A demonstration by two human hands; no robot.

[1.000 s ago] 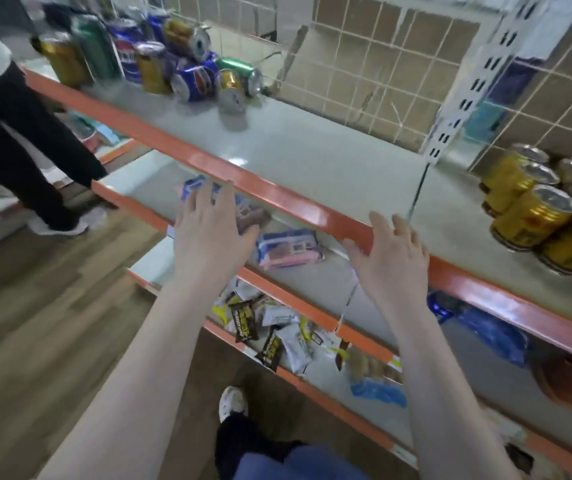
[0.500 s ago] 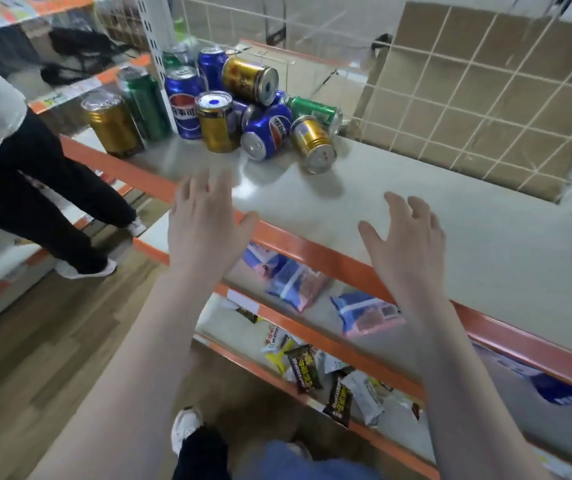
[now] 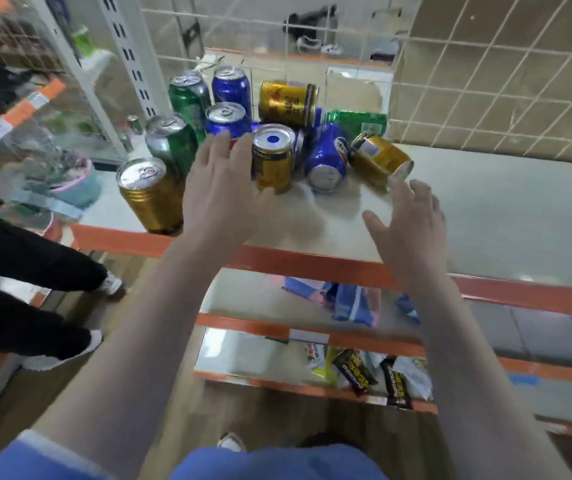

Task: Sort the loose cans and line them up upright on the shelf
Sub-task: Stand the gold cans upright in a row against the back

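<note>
While both hands hover spread-fingered and empty over the shelf (image 3: 485,216), the left hand (image 3: 218,195) partly hides an upright blue can (image 3: 225,121). The right hand (image 3: 412,223) nears a toppled gold can (image 3: 379,157); a bystander's legs (image 3: 28,258) stand left.

Cans clustered at left end of shelf (image 3: 485,216). Upright: gold can (image 3: 149,195) at front edge, two green cans (image 3: 173,140) (image 3: 189,95) behind it, two blue cans (image 3: 225,121) (image 3: 230,86), and a short gold can (image 3: 273,157) with a blue dot on its lid. On their sides: gold can (image 3: 288,102) atop the pile, blue can (image 3: 327,157), green can (image 3: 357,121), gold can (image 3: 379,157) at the right.
</note>
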